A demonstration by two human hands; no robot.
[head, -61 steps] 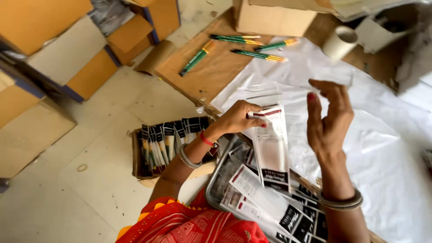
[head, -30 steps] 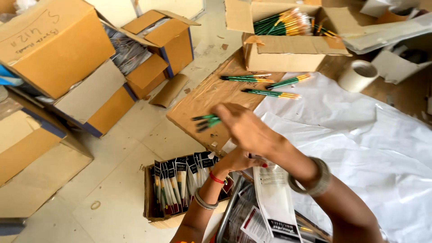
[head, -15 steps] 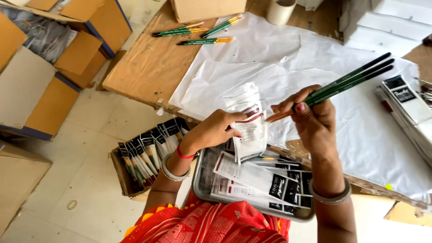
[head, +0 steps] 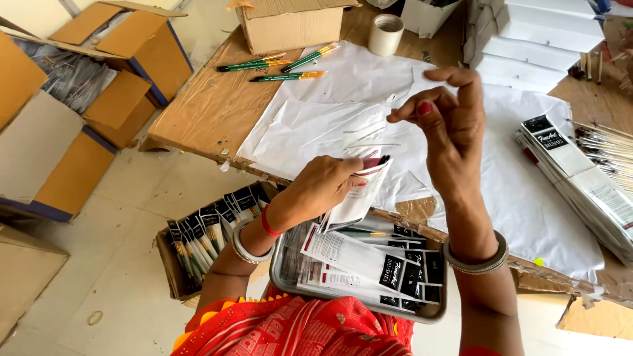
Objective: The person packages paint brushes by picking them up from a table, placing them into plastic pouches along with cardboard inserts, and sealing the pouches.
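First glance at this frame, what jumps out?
The two hands at centre: the left hand grips a white packet above a metal tray of similar packets on the lap, while the right hand is raised with fingers pinched, seemingly empty. On the floor to the left, a cardboard box holds upright packed brushes; green brushes lie at the table's far edge.

Head view — steeply down, close over table (head: 198,112)
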